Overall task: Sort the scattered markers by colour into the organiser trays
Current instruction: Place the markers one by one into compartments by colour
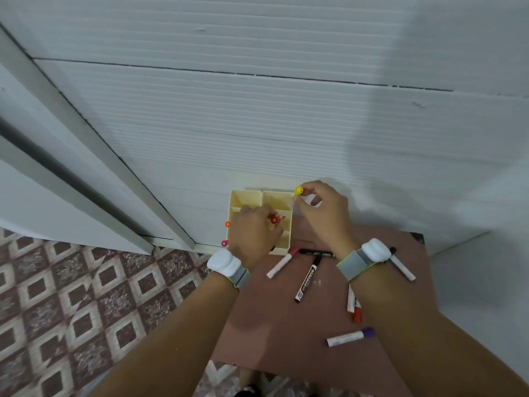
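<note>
Both hands work at the far edge of the brown surface [286, 305], over the cream organiser [259, 196]. From the head camera, the left hand [253, 230] is closed around several markers held upright: a red cap [275, 219] shows at its fingertips above the organiser's near compartments, and an orange cap [227, 224] and a pink cap [224, 243] stick out on its outer side. The right hand [322, 207] pinches a yellow marker [298, 191] between thumb and fingertips, cap up, long axis roughly vertical, just beside the organiser's far right corner. The nearest compartment lies immediately left of and below that marker, so a short move leftward and down would probably drop it in.

Loose markers remain on the surface nearer the person: a pink-tipped marker [282, 262], a black marker [307, 279], a purple marker [350, 337], a red marker [355, 309] partly hidden under the right forearm.
</note>
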`<state>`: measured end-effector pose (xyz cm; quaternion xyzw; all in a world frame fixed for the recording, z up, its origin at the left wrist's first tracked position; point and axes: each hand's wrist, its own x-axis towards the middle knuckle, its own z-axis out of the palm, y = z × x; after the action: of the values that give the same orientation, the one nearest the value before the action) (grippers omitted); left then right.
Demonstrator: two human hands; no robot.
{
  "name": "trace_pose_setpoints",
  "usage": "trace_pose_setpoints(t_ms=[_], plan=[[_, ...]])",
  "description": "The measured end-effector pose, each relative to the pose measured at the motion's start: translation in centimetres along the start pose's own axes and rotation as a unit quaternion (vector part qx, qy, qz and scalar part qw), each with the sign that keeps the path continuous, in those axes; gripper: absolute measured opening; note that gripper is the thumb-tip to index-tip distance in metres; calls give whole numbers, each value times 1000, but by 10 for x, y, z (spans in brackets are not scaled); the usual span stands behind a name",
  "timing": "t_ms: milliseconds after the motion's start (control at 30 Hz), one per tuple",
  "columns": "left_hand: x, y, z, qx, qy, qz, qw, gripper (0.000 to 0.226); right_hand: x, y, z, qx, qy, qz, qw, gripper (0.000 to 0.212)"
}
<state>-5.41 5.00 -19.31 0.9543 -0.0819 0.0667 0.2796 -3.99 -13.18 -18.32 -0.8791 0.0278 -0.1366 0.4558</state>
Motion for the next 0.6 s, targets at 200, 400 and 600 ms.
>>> trace_pose_setpoints(t_ms=[200, 400, 600], plan=[[23, -30, 29, 184, -72, 49, 979, 19, 20, 21, 40, -63, -42, -26, 997, 19], [34, -41, 47, 262, -148, 46, 953, 22, 31, 45, 80, -217, -120, -51, 967, 17], [32, -47, 57, 285, -115, 61, 949, 35, 45, 46, 92, -297, -238, -64, 923, 36]])
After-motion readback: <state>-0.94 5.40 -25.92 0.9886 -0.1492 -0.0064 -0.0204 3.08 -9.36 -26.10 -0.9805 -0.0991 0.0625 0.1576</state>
